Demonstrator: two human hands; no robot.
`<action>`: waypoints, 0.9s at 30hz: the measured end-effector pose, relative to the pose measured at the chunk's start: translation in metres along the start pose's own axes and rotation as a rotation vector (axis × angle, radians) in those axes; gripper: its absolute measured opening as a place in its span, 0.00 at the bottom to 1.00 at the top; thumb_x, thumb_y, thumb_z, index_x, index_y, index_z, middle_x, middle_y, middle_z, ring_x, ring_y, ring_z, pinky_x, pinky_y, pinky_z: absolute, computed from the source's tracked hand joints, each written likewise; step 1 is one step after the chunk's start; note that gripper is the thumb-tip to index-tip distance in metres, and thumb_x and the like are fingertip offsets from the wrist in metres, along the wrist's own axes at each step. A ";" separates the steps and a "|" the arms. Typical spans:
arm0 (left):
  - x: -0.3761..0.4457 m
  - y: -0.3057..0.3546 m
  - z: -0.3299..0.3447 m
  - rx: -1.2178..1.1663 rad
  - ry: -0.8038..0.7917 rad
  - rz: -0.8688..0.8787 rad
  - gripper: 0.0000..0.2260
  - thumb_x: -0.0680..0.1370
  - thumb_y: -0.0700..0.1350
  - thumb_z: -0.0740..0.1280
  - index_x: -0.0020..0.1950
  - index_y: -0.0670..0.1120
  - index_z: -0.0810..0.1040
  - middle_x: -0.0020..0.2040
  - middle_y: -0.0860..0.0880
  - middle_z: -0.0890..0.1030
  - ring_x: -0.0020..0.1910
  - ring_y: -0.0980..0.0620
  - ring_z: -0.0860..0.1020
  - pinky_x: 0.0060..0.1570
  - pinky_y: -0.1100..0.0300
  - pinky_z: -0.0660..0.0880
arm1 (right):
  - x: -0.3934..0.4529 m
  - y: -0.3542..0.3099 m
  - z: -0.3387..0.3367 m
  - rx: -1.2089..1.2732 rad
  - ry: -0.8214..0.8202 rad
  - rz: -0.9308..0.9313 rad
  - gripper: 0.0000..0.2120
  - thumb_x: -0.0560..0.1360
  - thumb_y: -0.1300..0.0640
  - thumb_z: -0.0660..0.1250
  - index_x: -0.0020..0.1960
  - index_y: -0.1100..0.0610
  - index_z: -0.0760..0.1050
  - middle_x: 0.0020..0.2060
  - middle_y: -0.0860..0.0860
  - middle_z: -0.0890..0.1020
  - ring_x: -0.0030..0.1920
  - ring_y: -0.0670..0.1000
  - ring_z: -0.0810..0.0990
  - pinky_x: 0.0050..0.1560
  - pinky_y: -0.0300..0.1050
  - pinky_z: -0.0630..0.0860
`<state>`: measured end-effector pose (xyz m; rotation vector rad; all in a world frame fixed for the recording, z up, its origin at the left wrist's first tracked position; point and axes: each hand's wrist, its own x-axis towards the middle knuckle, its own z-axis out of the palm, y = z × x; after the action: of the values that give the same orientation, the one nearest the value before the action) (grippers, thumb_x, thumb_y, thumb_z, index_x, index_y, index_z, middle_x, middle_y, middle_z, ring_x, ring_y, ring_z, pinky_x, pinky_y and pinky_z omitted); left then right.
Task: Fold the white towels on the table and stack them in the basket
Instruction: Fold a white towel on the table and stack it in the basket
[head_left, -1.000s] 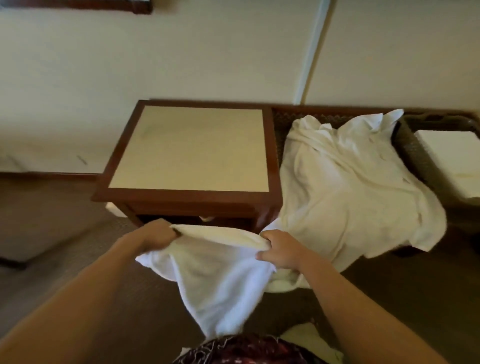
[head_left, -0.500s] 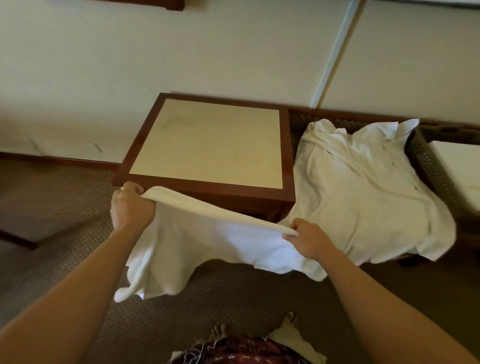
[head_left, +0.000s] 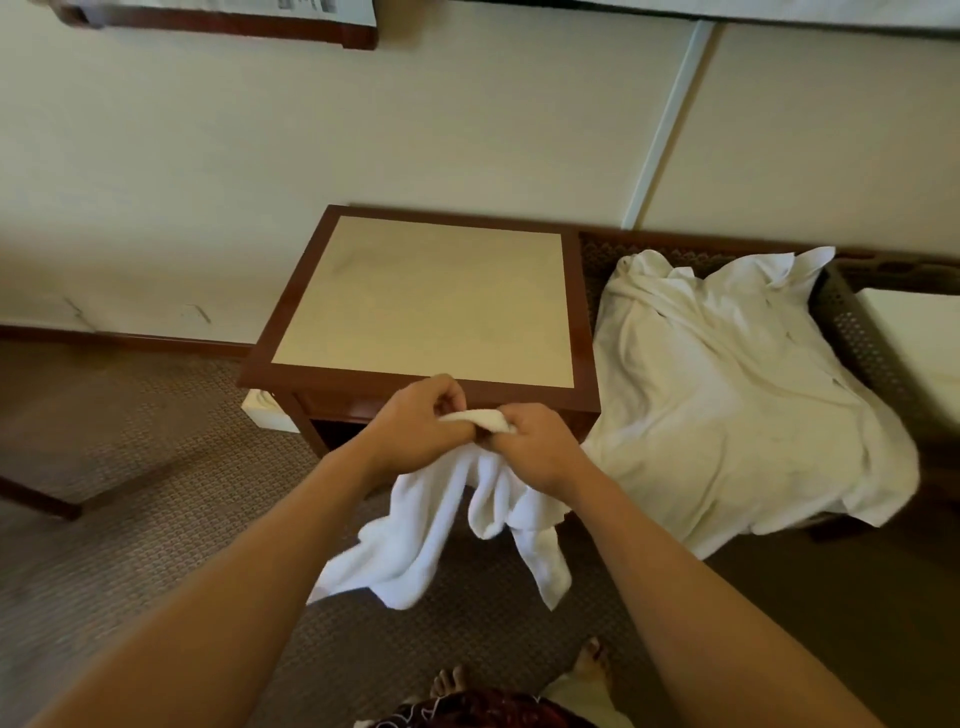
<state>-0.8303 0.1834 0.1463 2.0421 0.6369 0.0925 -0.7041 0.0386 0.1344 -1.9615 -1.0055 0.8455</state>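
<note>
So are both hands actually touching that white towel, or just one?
Touching, both. The head view shows the left hand and right hand gripping the bunched top edge of the white towel, which hangs below them.

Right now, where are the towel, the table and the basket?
white towel (head_left: 431, 525), head view, hanging left fold.
wooden table (head_left: 426, 306), head view, bare beige top.
woven basket (head_left: 852, 332), head view, left wall.

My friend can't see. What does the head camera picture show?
Two hands, left hand and right hand, meet and grip a white towel that hangs down before a small wooden table. Beside it lies a big rumpled white cloth.
</note>
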 end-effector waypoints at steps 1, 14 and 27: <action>-0.003 -0.007 0.002 -0.055 0.016 0.018 0.07 0.74 0.52 0.71 0.46 0.50 0.78 0.41 0.48 0.80 0.38 0.54 0.75 0.39 0.55 0.72 | -0.003 -0.006 -0.003 0.057 0.018 -0.021 0.07 0.77 0.54 0.69 0.45 0.56 0.83 0.38 0.55 0.84 0.37 0.49 0.80 0.42 0.52 0.77; -0.038 -0.071 0.067 -0.120 0.058 -0.226 0.12 0.85 0.55 0.59 0.51 0.53 0.80 0.44 0.51 0.84 0.44 0.50 0.82 0.47 0.47 0.80 | -0.032 -0.043 -0.071 0.269 0.320 0.072 0.11 0.78 0.52 0.72 0.58 0.55 0.77 0.44 0.44 0.84 0.42 0.42 0.83 0.44 0.41 0.78; -0.013 -0.005 0.026 -0.250 -0.190 0.118 0.14 0.72 0.58 0.77 0.46 0.49 0.80 0.41 0.49 0.81 0.39 0.56 0.77 0.39 0.62 0.72 | -0.032 -0.009 -0.030 -0.149 -0.149 -0.019 0.11 0.76 0.54 0.73 0.37 0.54 0.77 0.30 0.45 0.75 0.30 0.41 0.71 0.36 0.43 0.68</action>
<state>-0.8356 0.1586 0.1308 1.8193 0.3666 0.0444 -0.6984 0.0049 0.1636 -2.0331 -1.2017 0.9408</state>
